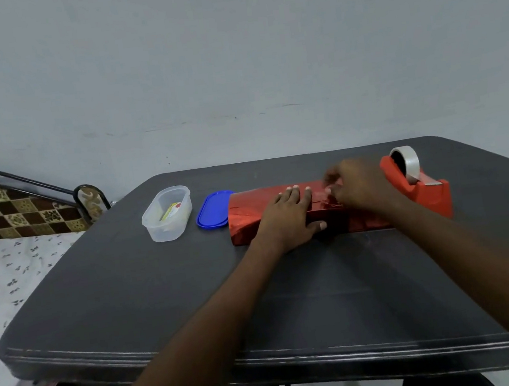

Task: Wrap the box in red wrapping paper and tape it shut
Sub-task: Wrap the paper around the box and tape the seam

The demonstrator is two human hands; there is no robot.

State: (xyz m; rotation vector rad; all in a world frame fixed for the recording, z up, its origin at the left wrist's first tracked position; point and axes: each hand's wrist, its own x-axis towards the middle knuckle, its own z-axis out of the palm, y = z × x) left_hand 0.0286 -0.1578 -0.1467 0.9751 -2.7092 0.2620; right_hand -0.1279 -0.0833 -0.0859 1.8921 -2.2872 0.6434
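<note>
I saw the left hand point(291, 214) lying flat, palm down, fingers spread and thumb out to the side. The right hand point(358, 186) was blurred, fingers curled together, both forearms reaching forward.

wrapping paper point(243, 216): glossy red | table point(162, 284): matt dark | tub point(167, 214): clear plastic

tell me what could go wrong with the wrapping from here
1. The left hand presses flat on the red paper; if it lifts early, the fold may spring open.
2. The right hand works blurred at the seam, so any tape could land crooked.
3. The tape dispenser sits close to the parcel's right end and might get knocked.
</note>
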